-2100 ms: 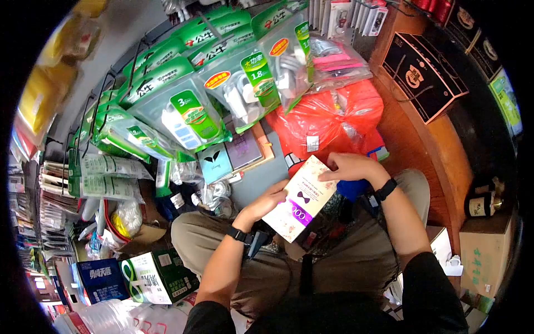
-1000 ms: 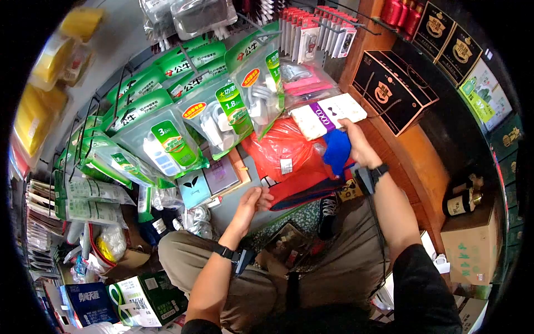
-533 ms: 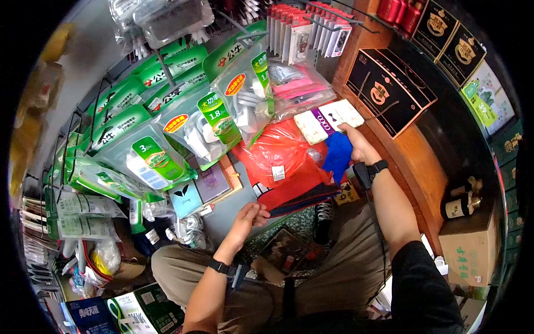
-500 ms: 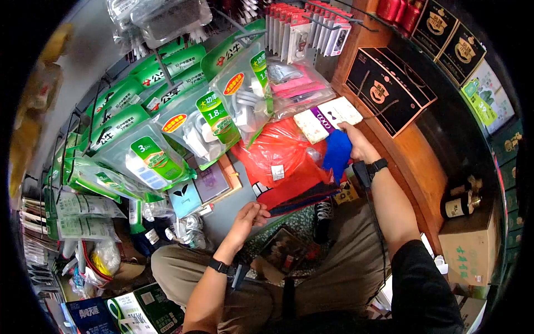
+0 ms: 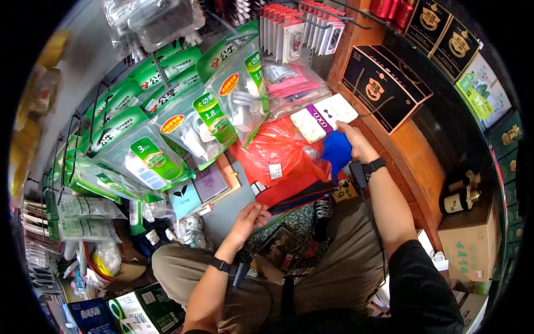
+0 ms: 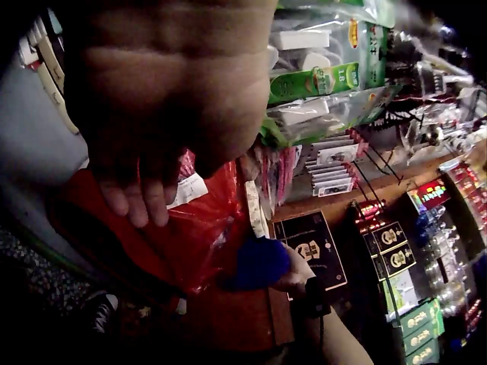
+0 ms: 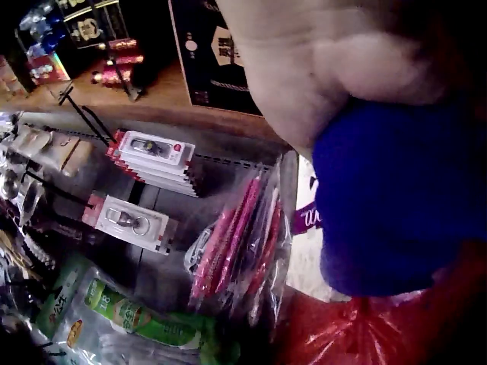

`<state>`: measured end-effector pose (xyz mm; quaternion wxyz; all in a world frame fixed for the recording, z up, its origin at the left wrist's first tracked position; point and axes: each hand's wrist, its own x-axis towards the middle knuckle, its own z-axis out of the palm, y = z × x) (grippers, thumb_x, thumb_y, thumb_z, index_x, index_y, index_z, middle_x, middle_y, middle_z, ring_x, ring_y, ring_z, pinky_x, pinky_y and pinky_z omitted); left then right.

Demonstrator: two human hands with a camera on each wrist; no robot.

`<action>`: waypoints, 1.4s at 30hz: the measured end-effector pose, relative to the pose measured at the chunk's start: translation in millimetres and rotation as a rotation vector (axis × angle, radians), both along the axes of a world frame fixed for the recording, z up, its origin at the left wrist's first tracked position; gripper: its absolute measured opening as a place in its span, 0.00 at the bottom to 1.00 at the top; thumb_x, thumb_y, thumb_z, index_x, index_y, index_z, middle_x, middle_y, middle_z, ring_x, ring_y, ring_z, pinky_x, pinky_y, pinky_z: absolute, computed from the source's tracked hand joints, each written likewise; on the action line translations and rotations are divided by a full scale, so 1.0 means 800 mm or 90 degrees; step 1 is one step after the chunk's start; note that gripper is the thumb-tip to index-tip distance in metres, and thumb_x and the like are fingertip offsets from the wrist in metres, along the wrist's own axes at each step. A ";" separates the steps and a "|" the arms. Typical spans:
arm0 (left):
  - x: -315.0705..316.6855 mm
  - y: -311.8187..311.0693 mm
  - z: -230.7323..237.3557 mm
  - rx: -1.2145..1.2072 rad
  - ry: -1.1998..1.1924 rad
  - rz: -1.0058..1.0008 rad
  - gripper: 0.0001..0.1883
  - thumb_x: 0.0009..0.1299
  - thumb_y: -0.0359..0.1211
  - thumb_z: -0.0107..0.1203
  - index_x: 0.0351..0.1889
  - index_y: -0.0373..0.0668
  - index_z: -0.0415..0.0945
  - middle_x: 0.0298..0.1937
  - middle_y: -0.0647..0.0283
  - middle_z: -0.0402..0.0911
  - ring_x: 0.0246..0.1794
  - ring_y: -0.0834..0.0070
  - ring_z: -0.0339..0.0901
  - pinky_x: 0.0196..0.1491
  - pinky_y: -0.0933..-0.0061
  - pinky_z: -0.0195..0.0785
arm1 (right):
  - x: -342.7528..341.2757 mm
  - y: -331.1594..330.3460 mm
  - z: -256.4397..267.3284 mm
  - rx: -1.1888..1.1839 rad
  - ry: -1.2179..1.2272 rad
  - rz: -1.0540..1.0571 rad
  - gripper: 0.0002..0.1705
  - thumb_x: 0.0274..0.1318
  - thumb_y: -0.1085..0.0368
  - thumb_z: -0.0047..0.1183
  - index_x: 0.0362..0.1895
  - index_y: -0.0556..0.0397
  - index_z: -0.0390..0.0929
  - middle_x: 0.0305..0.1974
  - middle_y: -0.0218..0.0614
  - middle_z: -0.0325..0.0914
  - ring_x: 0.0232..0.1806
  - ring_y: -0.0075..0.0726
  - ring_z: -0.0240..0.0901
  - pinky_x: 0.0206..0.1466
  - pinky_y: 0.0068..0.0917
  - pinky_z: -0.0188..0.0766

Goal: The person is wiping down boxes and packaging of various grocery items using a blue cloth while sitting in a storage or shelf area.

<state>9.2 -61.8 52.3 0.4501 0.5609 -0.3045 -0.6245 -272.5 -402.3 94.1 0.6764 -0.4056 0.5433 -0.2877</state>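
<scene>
The left hand (image 5: 246, 220) hangs with fingers loosely curled round nothing, beside the red bag (image 5: 272, 156). The right hand (image 5: 359, 143) meets the blue cloth (image 5: 336, 153) and cream box (image 5: 339, 110); whether it grips either, I cannot tell. Two seconds ago both hands held the box over the lap; now it lies beyond the bag, far right. The grey surface (image 5: 225, 196) shows left; green packets (image 5: 211, 114) hang far left, a wooden ledge (image 5: 409, 161) runs right.

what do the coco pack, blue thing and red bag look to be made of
Coco pack: perhaps printed paper or card, smooth-looking, with a flat face and straight edges.
Blue thing: probably fabric, matte, with a soft outline and no gloss.
Red bag: thin, glossy plastic, crinkled with bright highlights.
</scene>
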 end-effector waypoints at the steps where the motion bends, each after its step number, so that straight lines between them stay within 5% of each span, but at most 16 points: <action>1: 0.001 0.000 0.001 -0.001 -0.003 0.002 0.18 0.84 0.43 0.42 0.54 0.39 0.74 0.45 0.63 0.84 0.41 0.77 0.78 0.49 0.73 0.71 | -0.004 0.016 0.022 -0.029 0.048 0.027 0.24 0.66 0.51 0.59 0.45 0.64 0.80 0.36 0.40 0.83 0.31 0.33 0.79 0.33 0.33 0.78; 3: 0.001 0.001 0.002 -0.002 -0.006 0.010 0.17 0.84 0.43 0.43 0.54 0.41 0.74 0.45 0.64 0.84 0.41 0.78 0.78 0.48 0.74 0.71 | -0.011 0.029 0.028 -0.185 0.264 0.159 0.21 0.65 0.53 0.59 0.40 0.62 0.83 0.36 0.37 0.84 0.33 0.29 0.78 0.39 0.28 0.75; 7: 0.008 -0.002 -0.032 -0.009 -0.071 -0.018 0.15 0.84 0.43 0.45 0.54 0.42 0.75 0.43 0.67 0.84 0.37 0.80 0.77 0.42 0.77 0.71 | -0.002 0.085 0.075 -0.413 0.176 0.419 0.15 0.71 0.60 0.51 0.36 0.57 0.84 0.33 0.31 0.84 0.32 0.24 0.76 0.39 0.26 0.73; 11: 0.016 0.002 -0.048 0.016 -0.142 -0.012 0.12 0.81 0.39 0.48 0.51 0.41 0.76 0.38 0.67 0.83 0.30 0.82 0.74 0.34 0.79 0.68 | 0.040 0.172 0.189 -0.491 -0.039 0.362 0.16 0.75 0.63 0.46 0.38 0.59 0.81 0.29 0.31 0.81 0.21 0.18 0.69 0.29 0.20 0.68; 16: 0.080 0.014 -0.144 0.138 -0.183 0.151 0.11 0.78 0.40 0.52 0.41 0.43 0.77 0.32 0.68 0.79 0.21 0.82 0.66 0.23 0.79 0.59 | -0.006 0.281 0.270 -0.696 -0.044 0.288 0.18 0.72 0.56 0.50 0.38 0.60 0.79 0.27 0.32 0.77 0.21 0.21 0.68 0.27 0.19 0.65; 18: 0.116 0.007 -0.135 0.248 -0.095 0.246 0.13 0.77 0.43 0.53 0.37 0.44 0.77 0.29 0.68 0.77 0.19 0.81 0.64 0.20 0.79 0.56 | -0.025 0.308 0.273 -0.695 -0.019 0.291 0.18 0.71 0.56 0.50 0.38 0.60 0.79 0.27 0.32 0.77 0.20 0.21 0.69 0.27 0.19 0.65; 22: 0.194 -0.003 -0.225 0.276 0.050 0.463 0.18 0.77 0.50 0.53 0.33 0.46 0.74 0.24 0.67 0.74 0.15 0.77 0.62 0.17 0.75 0.54 | -0.052 0.343 0.273 -0.662 0.035 0.300 0.18 0.70 0.56 0.52 0.38 0.60 0.80 0.26 0.32 0.77 0.20 0.22 0.70 0.27 0.20 0.66; 26: 0.232 -0.009 -0.266 0.318 0.207 0.495 0.28 0.76 0.59 0.50 0.28 0.44 0.72 0.22 0.65 0.71 0.18 0.72 0.64 0.19 0.71 0.57 | -0.060 0.359 0.272 -0.625 0.068 0.300 0.18 0.68 0.56 0.53 0.37 0.60 0.80 0.25 0.33 0.77 0.20 0.22 0.71 0.27 0.20 0.67; 30: 0.241 -0.008 -0.308 0.240 0.207 0.504 0.31 0.72 0.66 0.50 0.28 0.47 0.73 0.23 0.66 0.74 0.19 0.73 0.66 0.20 0.73 0.58 | -0.058 0.371 0.266 -0.596 0.105 0.301 0.17 0.67 0.56 0.55 0.37 0.60 0.81 0.25 0.33 0.78 0.20 0.23 0.72 0.27 0.21 0.68; 38: 0.230 -0.021 -0.303 0.215 0.176 0.523 0.32 0.72 0.68 0.50 0.28 0.47 0.75 0.21 0.68 0.74 0.19 0.74 0.67 0.20 0.74 0.59 | -0.036 0.373 0.278 -0.571 0.111 0.325 0.17 0.64 0.56 0.58 0.36 0.60 0.82 0.23 0.33 0.78 0.20 0.24 0.74 0.27 0.21 0.69; 42: 0.213 -0.021 -0.286 0.198 0.182 0.571 0.30 0.78 0.61 0.46 0.28 0.45 0.75 0.22 0.66 0.74 0.19 0.72 0.66 0.21 0.71 0.60 | 0.005 0.346 0.308 -0.560 0.064 0.354 0.17 0.62 0.56 0.60 0.36 0.60 0.82 0.23 0.34 0.79 0.19 0.25 0.75 0.27 0.22 0.70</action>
